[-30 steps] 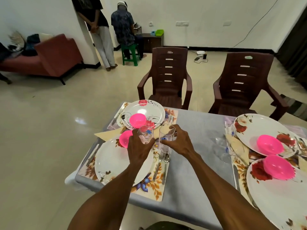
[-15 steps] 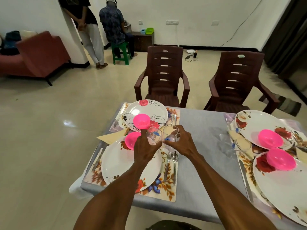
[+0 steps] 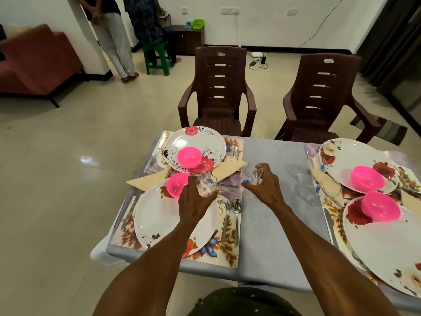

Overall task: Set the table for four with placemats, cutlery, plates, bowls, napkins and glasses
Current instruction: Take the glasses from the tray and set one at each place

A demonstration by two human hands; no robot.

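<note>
**Two glasses going down at the left settings**

Our left hand [image 3: 196, 201] grips one clear glass [image 3: 206, 184], fingers curled round it, just above the near plate [image 3: 164, 222] at its 1 o'clock edge. Our right hand [image 3: 262, 185] pinches a second glass [image 3: 251, 175] from above, over the grey tablecloth [image 3: 273, 224] beside the placemat [image 3: 227, 252].

We judge the step is placing both glasses. To do it well, we should lower each one straight, mouth up, long axis vertical, above the fork [image 3: 226, 215] and spoon [image 3: 237, 215]. The left glass looks tilted toward 1 o'clock; the right seems near upright.
</note>
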